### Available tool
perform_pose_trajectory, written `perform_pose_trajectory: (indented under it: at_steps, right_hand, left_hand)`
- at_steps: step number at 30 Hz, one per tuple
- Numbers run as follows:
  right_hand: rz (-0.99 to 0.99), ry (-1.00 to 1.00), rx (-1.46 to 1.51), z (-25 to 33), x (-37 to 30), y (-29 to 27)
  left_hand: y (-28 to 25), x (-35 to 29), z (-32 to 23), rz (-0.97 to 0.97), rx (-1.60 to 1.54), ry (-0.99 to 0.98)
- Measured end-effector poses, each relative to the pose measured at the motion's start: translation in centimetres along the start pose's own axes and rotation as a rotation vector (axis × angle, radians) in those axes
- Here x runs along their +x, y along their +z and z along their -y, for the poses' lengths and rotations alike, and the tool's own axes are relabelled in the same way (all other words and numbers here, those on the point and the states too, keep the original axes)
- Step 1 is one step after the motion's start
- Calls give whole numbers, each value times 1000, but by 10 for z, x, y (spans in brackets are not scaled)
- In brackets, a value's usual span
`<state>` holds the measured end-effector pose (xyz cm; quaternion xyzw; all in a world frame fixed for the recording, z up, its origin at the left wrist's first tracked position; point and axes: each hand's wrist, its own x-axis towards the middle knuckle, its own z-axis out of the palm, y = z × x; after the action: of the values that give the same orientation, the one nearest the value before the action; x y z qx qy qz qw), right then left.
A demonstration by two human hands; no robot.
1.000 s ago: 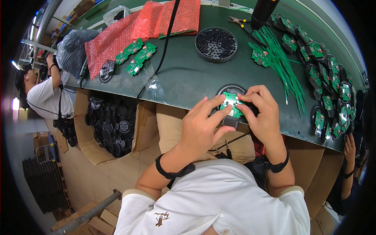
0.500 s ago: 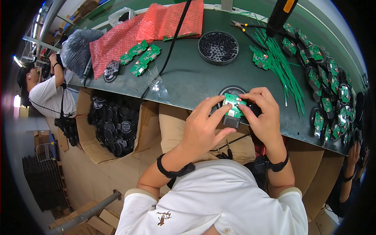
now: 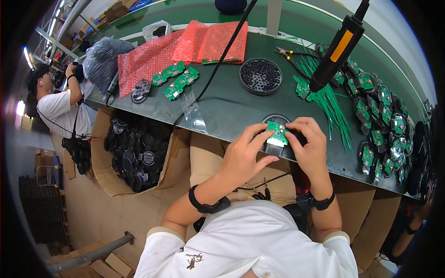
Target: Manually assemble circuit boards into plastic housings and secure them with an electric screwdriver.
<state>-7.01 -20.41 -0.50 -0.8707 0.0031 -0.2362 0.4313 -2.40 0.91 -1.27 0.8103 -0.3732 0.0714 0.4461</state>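
Observation:
At the near edge of the bench, a green circuit board [image 3: 278, 134] sits on a black round plastic housing [image 3: 276, 117], whose dark block end points toward me. My left hand [image 3: 245, 155] pinches the board's left side with its fingertips, the thumb stretched out below. On the other side, my right hand [image 3: 309, 144] grips the right edge with thumb and fingers. How the board seats in the housing is partly hidden by my fingers. Beyond them stands a round black tray of small black parts [image 3: 260, 76].
An electric screwdriver [image 3: 337, 53] hangs above green strips [image 3: 327, 104] and pliers [image 3: 294, 58]. Assembled housings with boards [image 3: 384, 120] pile up at right. Red bubble wrap [image 3: 162, 53] and loose boards [image 3: 181, 83] lie at left, above a carton of black housings [image 3: 134, 157]. A co-worker [image 3: 62, 102] stands far left.
The whole view has shifted, bringing more of the hanging screwdriver into sight. My hands have pressed the board and its dark block a little flatter over the round housing; both still hold on.

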Motion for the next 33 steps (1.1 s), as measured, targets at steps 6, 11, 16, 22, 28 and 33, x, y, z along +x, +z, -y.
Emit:
perform_pose_trajectory:
  at_steps: [6,11,16,22,28,33]
  right_hand:
    - [-64,-18,20,7,11,-24]
    - [-166,86,207,5,64,-58]
    - [-141,-110,460,2,141,-63]
    - [-98,23,584,4,171,-60]
    - [60,-31,671,11,156,-57]
    - [278,-30,1002,20,144,-49]
  left_hand:
    - [-26,55,26,-131,-5,-80]
    - [-28,136,64,-54,346,-74]
    - [-8,180,77,63,448,-172]
    - [7,193,91,131,537,-265]
    - [7,189,96,66,464,-240]
    - [4,186,91,-83,316,-197]
